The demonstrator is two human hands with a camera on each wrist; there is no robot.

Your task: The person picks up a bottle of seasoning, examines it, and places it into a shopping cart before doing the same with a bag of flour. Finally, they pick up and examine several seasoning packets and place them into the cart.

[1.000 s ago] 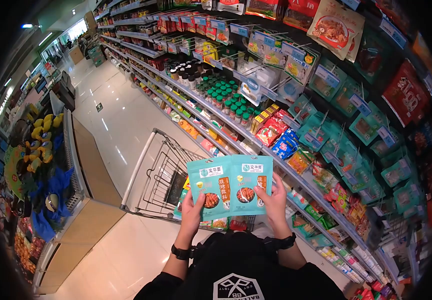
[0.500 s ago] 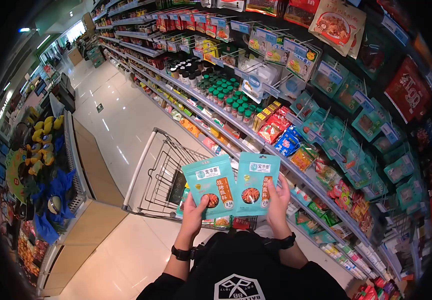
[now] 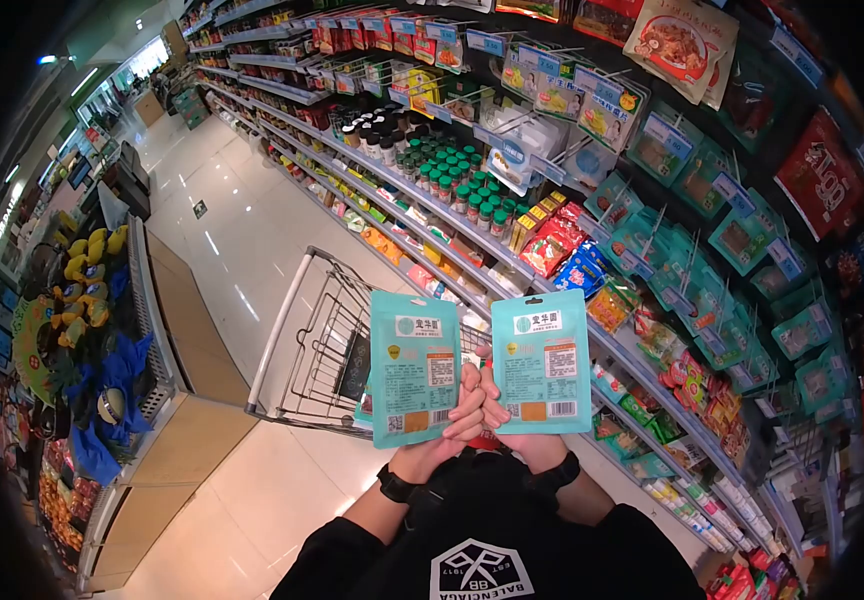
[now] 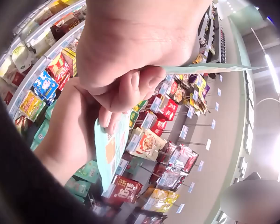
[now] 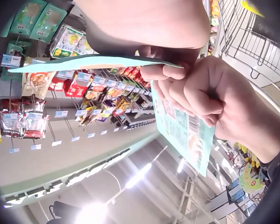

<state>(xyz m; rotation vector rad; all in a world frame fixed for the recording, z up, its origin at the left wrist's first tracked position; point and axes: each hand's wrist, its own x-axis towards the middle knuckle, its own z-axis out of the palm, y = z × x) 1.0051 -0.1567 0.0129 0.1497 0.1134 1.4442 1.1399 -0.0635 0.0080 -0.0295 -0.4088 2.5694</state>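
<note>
My left hand [image 3: 464, 415] grips a teal barbecue seasoning packet [image 3: 412, 365] by its right edge. A matching seasoning packet [image 3: 540, 350] is held by its left edge in my right hand [image 3: 497, 405]. Both stand upright side by side, their printed backs with barcodes facing me. The curled fingers of the two hands meet between the packets. In the left wrist view, the left packet [image 4: 210, 69] appears edge-on and the right one [image 4: 111, 151] beyond it. The right wrist view has the right packet [image 5: 98, 62] edge-on, with the left packet's back [image 5: 177, 123] behind.
A wire shopping cart [image 3: 302, 350] stands just beyond the hands, with some goods in it. Along the right runs a long shelf with green-capped jars [image 3: 452, 180] and hanging teal packets [image 3: 682, 290]. To the left is a display stand [image 3: 192, 320] with yellow plush toys [image 3: 87, 290].
Both packets have been turned from their picture fronts to their printed backs. They have moved slightly apart, and the hands have come together between them.
</note>
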